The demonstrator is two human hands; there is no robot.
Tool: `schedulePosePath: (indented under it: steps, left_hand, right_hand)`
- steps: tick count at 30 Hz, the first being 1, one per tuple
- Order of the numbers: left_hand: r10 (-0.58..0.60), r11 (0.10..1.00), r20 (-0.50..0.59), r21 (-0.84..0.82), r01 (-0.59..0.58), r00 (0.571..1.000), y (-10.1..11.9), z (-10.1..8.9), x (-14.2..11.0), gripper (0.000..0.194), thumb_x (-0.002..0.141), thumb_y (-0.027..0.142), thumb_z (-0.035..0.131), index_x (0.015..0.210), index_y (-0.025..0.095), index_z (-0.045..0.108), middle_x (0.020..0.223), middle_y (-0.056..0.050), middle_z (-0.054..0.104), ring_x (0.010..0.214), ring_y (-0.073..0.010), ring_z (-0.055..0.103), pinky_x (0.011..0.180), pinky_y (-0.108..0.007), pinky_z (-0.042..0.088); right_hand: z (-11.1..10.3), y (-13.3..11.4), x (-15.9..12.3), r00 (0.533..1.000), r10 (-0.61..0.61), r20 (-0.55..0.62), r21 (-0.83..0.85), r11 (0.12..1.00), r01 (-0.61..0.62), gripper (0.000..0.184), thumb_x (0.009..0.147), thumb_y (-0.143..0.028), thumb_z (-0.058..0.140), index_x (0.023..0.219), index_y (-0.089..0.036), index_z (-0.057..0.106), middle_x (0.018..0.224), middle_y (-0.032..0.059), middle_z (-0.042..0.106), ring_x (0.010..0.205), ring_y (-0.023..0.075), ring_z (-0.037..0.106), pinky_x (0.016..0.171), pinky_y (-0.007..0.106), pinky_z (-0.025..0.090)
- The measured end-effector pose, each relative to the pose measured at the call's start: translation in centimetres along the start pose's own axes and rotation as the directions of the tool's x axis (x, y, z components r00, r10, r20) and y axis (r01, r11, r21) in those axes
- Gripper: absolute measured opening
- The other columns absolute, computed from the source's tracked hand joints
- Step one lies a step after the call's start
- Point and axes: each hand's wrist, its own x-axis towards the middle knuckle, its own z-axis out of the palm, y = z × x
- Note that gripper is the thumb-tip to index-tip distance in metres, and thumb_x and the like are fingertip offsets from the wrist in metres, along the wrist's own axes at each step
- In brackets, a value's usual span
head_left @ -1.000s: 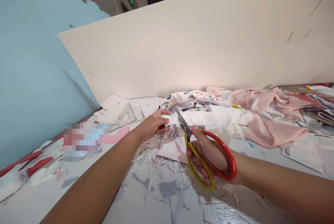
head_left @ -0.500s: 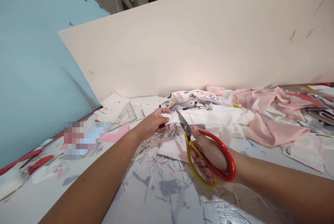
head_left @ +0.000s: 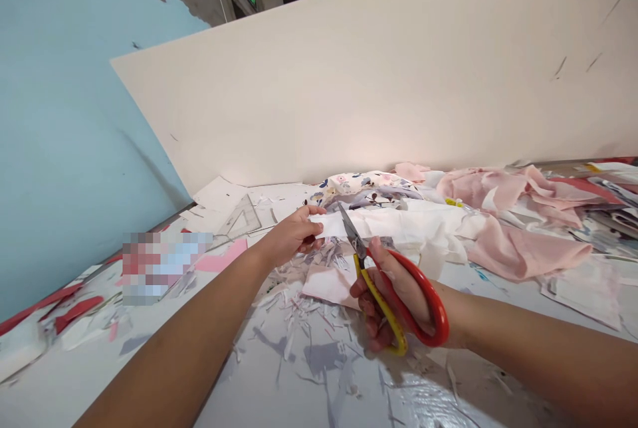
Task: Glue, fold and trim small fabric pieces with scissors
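My left hand [head_left: 298, 232] pinches the left end of a strip of white fabric [head_left: 399, 222] between thumb and fingers. The strip stretches off to the right across the table. My right hand [head_left: 396, 282] grips a pair of scissors [head_left: 432, 302] with one red and one yellow handle. Their dark blades point up and left and lie against the white fabric, a short way right of my left fingers. The blades look nearly closed; whether fabric sits between them cannot be made out. Just behind the strip lies a bunched floral cloth [head_left: 369, 182].
Thread and fabric scraps [head_left: 299, 305] litter the white table [head_left: 259, 395]. Pink cloth [head_left: 528, 252] is heaped at the right. A clear set square [head_left: 243, 216] and pink paper [head_left: 222, 256] lie at the left. A tall cream board [head_left: 349, 89] stands along the back.
The scissors' handles have come closer together and the blades have narrowed. The blade tip has shifted slightly up and right. My left hand and the white fabric look almost unmoved.
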Motion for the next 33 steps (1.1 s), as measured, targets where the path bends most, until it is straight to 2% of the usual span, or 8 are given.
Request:
schedulePosePath:
  steps: [4, 9, 13, 18, 24, 29, 33]
  left_hand:
    - [0.007, 1.0, -0.003, 0.006, -0.007, 1.0, -0.2, 0.0, 0.1, 0.038, 0.074, 0.026, 0.054, 0.109, 0.022, 0.04, 0.055, 0.005, 0.048, 0.042, -0.0044, 0.037, 0.044, -0.018, 0.022]
    - [-0.001, 0.999, 0.004, 0.032, 0.001, 1.0, -0.2, 0.2, 0.0, 0.039, 0.074, 0.027, 0.054, 0.11, 0.021, 0.04, 0.055, 0.004, 0.05, 0.044, -0.0061, 0.04, 0.045, -0.018, 0.024]
    - [-0.008, 0.999, 0.03, 0.048, 0.006, 1.0, -0.1, 0.4, -0.2, 0.038, 0.076, 0.028, 0.053, 0.111, 0.021, 0.039, 0.053, 0.006, 0.048, 0.043, -0.0059, 0.037, 0.044, -0.018, 0.022]
    - [-0.001, 0.998, 0.032, 0.061, -0.001, 0.999, -0.3, 0.4, -0.1, 0.038, 0.076, 0.028, 0.052, 0.111, 0.022, 0.038, 0.056, 0.005, 0.049, 0.046, -0.006, 0.04, 0.045, -0.018, 0.024]
    - [0.004, 0.996, 0.027, 0.091, -0.006, 1.0, -0.5, 0.3, 0.0, 0.039, 0.077, 0.028, 0.052, 0.113, 0.023, 0.039, 0.057, 0.005, 0.05, 0.046, -0.0061, 0.041, 0.048, -0.019, 0.028]
    - [0.018, 0.995, 0.006, 0.095, -0.019, 1.0, -0.4, 0.4, 0.0, 0.042, 0.075, 0.027, 0.053, 0.114, 0.022, 0.039, 0.058, 0.006, 0.049, 0.043, -0.0054, 0.041, 0.044, -0.019, 0.026]
    - [0.022, 0.995, -0.005, 0.099, -0.021, 1.0, -0.1, 0.3, -0.1, 0.04, 0.075, 0.027, 0.053, 0.112, 0.021, 0.039, 0.058, 0.005, 0.051, 0.044, -0.0056, 0.043, 0.043, -0.018, 0.027]
  right_hand:
    - [0.1, -0.3, -0.2, 1.0, -0.008, 0.006, -0.023, 1.0, 0.008, 0.07, 0.065, -0.082, 0.025, 0.072, -0.016, 0.048, 0.051, -0.0027, 0.046, 0.041, 0.0123, 0.048, 0.044, 0.031, 0.048]
    - [-0.6, 0.1, 0.7, 0.998, -0.055, 0.038, -0.083, 0.995, 0.058, 0.073, 0.067, -0.081, 0.019, 0.068, -0.015, 0.051, 0.046, -0.0047, 0.04, 0.031, 0.0084, 0.038, 0.029, 0.024, 0.038]
    - [-1.1, 0.5, 1.4, 0.988, -0.149, 0.03, -0.125, 0.981, 0.152, 0.072, 0.066, -0.082, 0.022, 0.063, -0.016, 0.052, 0.046, -0.003, 0.043, 0.031, 0.0094, 0.041, 0.028, 0.024, 0.038]
    - [-1.7, 0.9, 2.1, 0.984, -0.176, 0.027, -0.201, 0.963, 0.178, 0.072, 0.065, -0.083, 0.019, 0.06, -0.018, 0.05, 0.042, -0.0026, 0.045, 0.029, 0.0106, 0.044, 0.028, 0.023, 0.038]
    - [-1.8, 1.3, 2.4, 0.946, -0.324, -0.017, -0.377, 0.878, 0.294, 0.065, 0.07, -0.079, 0.023, 0.063, -0.019, 0.049, 0.041, -0.0032, 0.046, 0.028, 0.0106, 0.042, 0.028, 0.023, 0.036]
    - [-1.5, 1.2, 2.2, 0.928, -0.327, -0.178, -0.452, 0.865, 0.218, 0.059, 0.072, -0.075, 0.03, 0.059, -0.019, 0.044, 0.039, -0.006, 0.04, 0.026, 0.0063, 0.034, 0.027, 0.019, 0.029]
    - [-1.4, 1.3, 2.5, 0.939, -0.32, -0.127, -0.392, 0.886, 0.248, 0.057, 0.073, -0.073, 0.031, 0.061, -0.019, 0.046, 0.038, -0.0069, 0.04, 0.025, 0.0064, 0.033, 0.026, 0.019, 0.028]
